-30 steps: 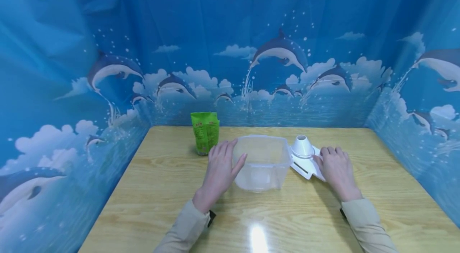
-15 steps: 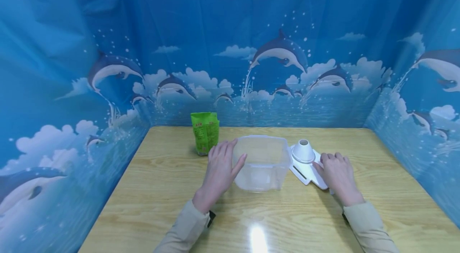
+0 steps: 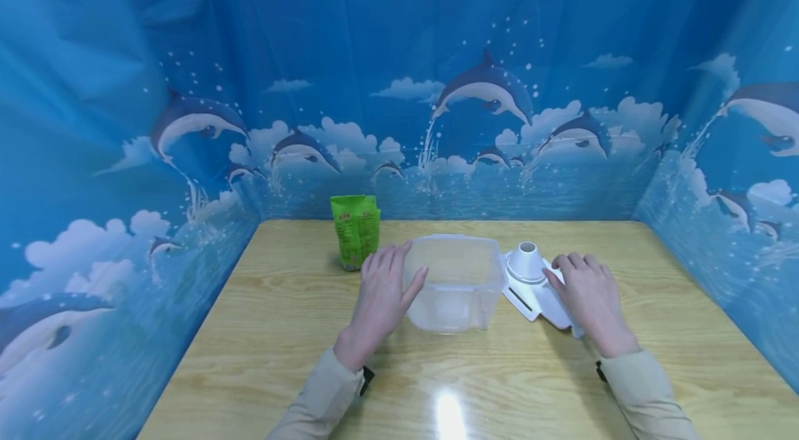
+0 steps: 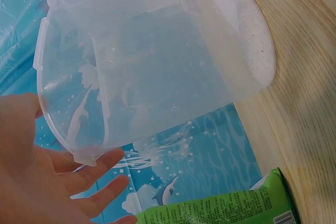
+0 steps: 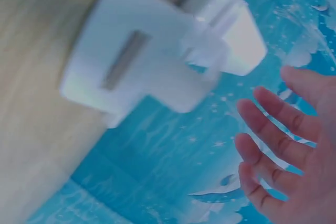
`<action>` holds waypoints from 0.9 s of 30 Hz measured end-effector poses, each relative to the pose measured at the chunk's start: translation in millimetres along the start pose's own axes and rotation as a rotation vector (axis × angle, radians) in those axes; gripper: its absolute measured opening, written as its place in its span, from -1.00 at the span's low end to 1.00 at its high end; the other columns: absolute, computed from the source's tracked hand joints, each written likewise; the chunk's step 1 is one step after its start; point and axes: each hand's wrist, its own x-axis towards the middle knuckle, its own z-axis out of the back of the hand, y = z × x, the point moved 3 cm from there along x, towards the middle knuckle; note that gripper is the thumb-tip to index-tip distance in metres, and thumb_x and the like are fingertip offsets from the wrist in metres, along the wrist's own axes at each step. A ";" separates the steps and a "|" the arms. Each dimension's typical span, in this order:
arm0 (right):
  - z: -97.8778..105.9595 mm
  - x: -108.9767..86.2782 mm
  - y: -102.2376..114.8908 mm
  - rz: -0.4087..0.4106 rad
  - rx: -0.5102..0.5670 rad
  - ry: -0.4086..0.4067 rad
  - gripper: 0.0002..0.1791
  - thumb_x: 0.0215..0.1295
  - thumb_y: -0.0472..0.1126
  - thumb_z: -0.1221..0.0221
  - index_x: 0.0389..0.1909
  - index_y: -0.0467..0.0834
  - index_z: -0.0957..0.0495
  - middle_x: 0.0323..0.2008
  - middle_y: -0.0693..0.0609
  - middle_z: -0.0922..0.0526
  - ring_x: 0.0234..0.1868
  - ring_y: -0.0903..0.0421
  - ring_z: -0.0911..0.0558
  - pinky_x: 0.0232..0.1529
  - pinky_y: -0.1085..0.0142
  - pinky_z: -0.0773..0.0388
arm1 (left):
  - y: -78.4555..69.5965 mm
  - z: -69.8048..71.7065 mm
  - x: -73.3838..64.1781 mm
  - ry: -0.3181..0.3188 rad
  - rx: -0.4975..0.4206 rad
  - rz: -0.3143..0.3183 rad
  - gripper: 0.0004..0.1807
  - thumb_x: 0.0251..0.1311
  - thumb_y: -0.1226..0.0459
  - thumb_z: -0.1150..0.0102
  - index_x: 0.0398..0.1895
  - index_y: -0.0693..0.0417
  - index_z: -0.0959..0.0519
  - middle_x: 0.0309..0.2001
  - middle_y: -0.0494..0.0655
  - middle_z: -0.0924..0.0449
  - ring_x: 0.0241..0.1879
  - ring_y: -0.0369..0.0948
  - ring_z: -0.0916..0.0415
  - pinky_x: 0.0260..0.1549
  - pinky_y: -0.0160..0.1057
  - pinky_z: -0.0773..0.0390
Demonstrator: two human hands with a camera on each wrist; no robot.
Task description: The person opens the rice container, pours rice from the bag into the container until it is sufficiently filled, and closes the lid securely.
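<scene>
Right hand eased off white piece, spread, empty | left hand, fingers straight, touches tub | green bag beyond

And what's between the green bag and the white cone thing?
In the head view, the left hand and the clear tub lie between the green bag and white piece.

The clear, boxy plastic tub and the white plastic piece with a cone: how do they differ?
The boxy plastic tub is see-through; the white plastic piece looks opaque. The tub is deep and open-topped; the white piece is a flat plate with a raised cone. The tub looks bigger than the white piece. Both look plastic.
</scene>
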 end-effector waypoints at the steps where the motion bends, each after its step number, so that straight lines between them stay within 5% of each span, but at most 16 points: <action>1: 2.6 2.1 2.8 0.010 0.006 -0.020 -0.73 0.10 -0.16 -0.42 -0.31 -0.27 -0.64 -0.40 -0.19 -0.67 -0.40 -0.22 -0.57 -0.51 -0.03 -0.50 | -0.2 0.0 0.1 0.001 0.000 0.001 -0.35 0.48 -0.06 -0.02 0.42 0.19 -0.37 0.29 0.18 -0.51 0.35 0.11 -0.35 0.37 0.27 -0.26; 7: 21.5 17.1 24.5 0.082 0.023 -0.137 -0.72 0.24 -0.12 -0.30 -0.24 -0.29 -0.65 -0.32 -0.21 -0.68 -0.31 -0.25 -0.60 -0.40 -0.05 -0.56 | -0.6 0.1 0.2 0.001 -0.005 0.001 -0.35 0.48 -0.06 -0.03 0.42 0.20 -0.38 0.28 0.18 -0.51 0.35 0.11 -0.35 0.37 0.27 -0.26; 15: 37.9 34.1 54.6 0.122 0.071 -0.203 -0.45 0.60 0.13 0.10 -0.12 -0.24 -0.65 -0.16 -0.18 -0.68 -0.14 -0.26 -0.61 -0.28 -0.11 -0.56 | -1.9 0.9 -0.3 -0.021 -0.010 -0.012 -0.36 0.47 -0.05 -0.03 0.40 0.22 -0.39 0.27 0.21 -0.51 0.34 0.14 -0.36 0.35 0.30 -0.26; 23: 37.8 42.4 86.5 0.176 0.148 -0.148 -0.33 0.60 0.23 0.16 0.09 -0.28 -0.61 -0.02 -0.19 -0.66 -0.01 -0.24 -0.60 -0.21 -0.11 -0.60 | -1.5 1.4 -0.9 -0.028 -0.005 -0.014 -0.37 0.48 -0.04 -0.03 0.39 0.23 -0.39 0.27 0.22 -0.51 0.33 0.15 -0.37 0.34 0.30 -0.28; 27: 32.0 43.2 97.3 0.180 0.178 -0.070 -0.23 0.59 0.30 0.25 0.22 -0.28 -0.56 0.12 -0.20 -0.64 0.15 -0.26 -0.57 -0.01 -0.19 -0.58 | -2.3 1.8 -1.1 -0.020 -0.004 -0.010 -0.36 0.47 -0.05 -0.03 0.40 0.22 -0.38 0.28 0.22 -0.51 0.34 0.15 -0.37 0.35 0.29 -0.27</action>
